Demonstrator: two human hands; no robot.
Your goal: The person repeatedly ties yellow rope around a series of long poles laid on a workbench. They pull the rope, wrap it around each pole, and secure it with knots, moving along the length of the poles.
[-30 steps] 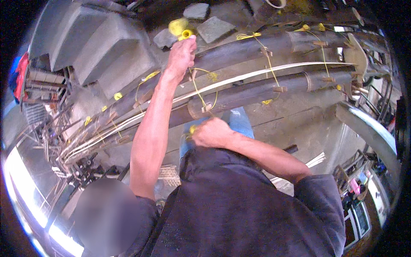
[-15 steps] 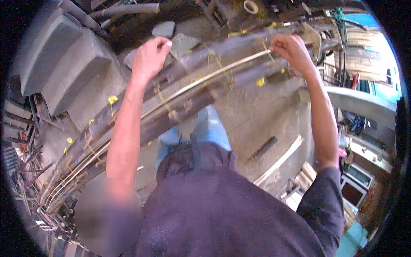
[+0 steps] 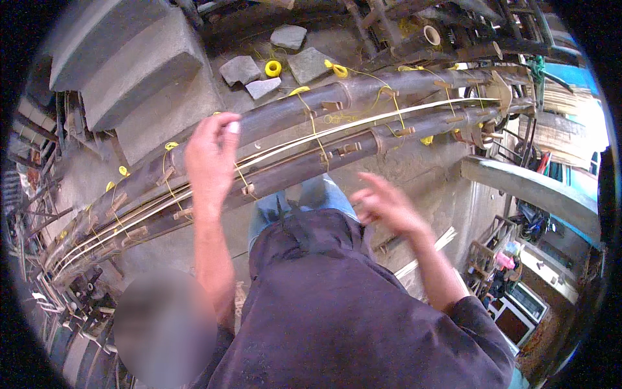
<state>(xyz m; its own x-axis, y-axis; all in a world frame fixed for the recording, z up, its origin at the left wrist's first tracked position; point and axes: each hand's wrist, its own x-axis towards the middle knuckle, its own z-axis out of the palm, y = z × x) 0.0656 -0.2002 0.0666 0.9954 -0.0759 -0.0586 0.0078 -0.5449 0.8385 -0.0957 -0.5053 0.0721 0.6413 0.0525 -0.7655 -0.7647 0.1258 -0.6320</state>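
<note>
Left hand [image 3: 210, 159] is reaching over the far pole [image 3: 278, 119], can't tell if it's gripping; right hand [image 3: 389, 205] is hanging loose, empty. Strips [image 3: 363, 124] are running between the poles, strings [image 3: 313, 123] probably keeping them lined up.

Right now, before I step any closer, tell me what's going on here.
A person stands bare-handed at a far dark pole and a near dark pole, tied across with yellow cord and small wooden pegs. Pale strips run lengthwise between the poles. The left hand is over the far pole; whether it touches is unclear. The blurred right hand is just right of the blue jeans, fingers spread, nothing visible in it.
</note>
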